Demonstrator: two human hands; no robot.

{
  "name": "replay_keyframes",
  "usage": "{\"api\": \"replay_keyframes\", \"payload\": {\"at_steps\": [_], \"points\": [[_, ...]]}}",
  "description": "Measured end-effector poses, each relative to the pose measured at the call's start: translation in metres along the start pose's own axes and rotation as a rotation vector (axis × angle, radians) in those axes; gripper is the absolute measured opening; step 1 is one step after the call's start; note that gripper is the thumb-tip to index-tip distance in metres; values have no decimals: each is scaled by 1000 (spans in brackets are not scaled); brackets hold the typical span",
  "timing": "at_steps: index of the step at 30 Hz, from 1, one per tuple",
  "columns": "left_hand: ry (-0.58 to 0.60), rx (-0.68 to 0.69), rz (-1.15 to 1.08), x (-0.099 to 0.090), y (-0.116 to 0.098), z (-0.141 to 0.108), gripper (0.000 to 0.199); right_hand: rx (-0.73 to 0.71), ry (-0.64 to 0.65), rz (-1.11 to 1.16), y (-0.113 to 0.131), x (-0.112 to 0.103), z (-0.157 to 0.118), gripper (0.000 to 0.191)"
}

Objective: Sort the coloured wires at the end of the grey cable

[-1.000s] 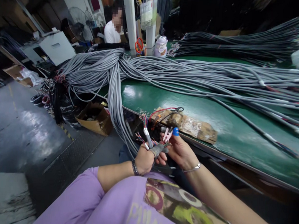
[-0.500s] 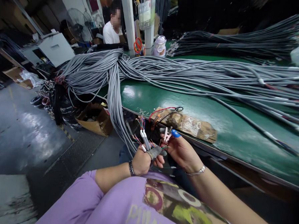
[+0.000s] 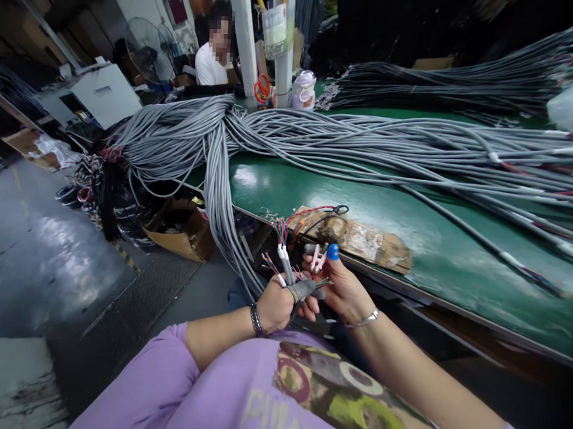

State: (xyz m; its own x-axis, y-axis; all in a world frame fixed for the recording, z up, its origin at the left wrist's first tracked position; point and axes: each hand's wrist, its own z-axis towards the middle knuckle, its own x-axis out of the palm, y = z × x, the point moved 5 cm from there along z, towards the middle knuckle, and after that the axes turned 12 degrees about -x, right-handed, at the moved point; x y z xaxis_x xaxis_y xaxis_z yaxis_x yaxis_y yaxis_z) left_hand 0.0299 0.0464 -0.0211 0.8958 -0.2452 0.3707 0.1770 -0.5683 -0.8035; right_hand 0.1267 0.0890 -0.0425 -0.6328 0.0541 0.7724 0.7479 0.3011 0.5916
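Note:
My left hand (image 3: 282, 302) is closed around the ends of several grey cables (image 3: 287, 266), their white-banded tips and thin coloured wires (image 3: 282, 230) sticking up above the fist. Grey coverings are on some of its fingers. Close by on the right, my right hand (image 3: 340, 284) pinches a pale pink clip (image 3: 318, 260), its thumb wearing a blue cover (image 3: 332, 251). Loose wire ends (image 3: 322, 282) lie between the two hands. From the left hand the cables run up to a large grey bundle (image 3: 216, 166) hanging over the bench edge.
Grey cables stretch across the green bench (image 3: 278, 188). A taped wooden block (image 3: 362, 241) with a wire lies at its front edge. Behind are black cables (image 3: 418, 84), a lidded purple-white container (image 3: 303, 90), orange scissors (image 3: 263, 88) and a seated person (image 3: 212, 60). A cardboard box (image 3: 182, 228) sits below.
My right hand has come in slightly left and down, nearer the wires, with the clip. My left hand and the cable ends have shifted a little to the right.

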Motion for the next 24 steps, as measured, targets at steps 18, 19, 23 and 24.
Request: {"api": "replay_keyframes", "payload": {"at_steps": [18, 19, 23, 24], "points": [[-61, -9, 227, -10, 9, -13, 54, 29, 387, -717, 32, 4, -26, 34], [-42, -20, 269, -7, 8, -13, 53, 18, 414, -755, 33, 8, -27, 33], [67, -110, 423, -2, 12, -13, 50, 27, 542, -820, 28, 23, -31, 34], [74, -123, 427, -3, 14, -12, 49, 20, 548, -818, 27, 23, -31, 35]]}}
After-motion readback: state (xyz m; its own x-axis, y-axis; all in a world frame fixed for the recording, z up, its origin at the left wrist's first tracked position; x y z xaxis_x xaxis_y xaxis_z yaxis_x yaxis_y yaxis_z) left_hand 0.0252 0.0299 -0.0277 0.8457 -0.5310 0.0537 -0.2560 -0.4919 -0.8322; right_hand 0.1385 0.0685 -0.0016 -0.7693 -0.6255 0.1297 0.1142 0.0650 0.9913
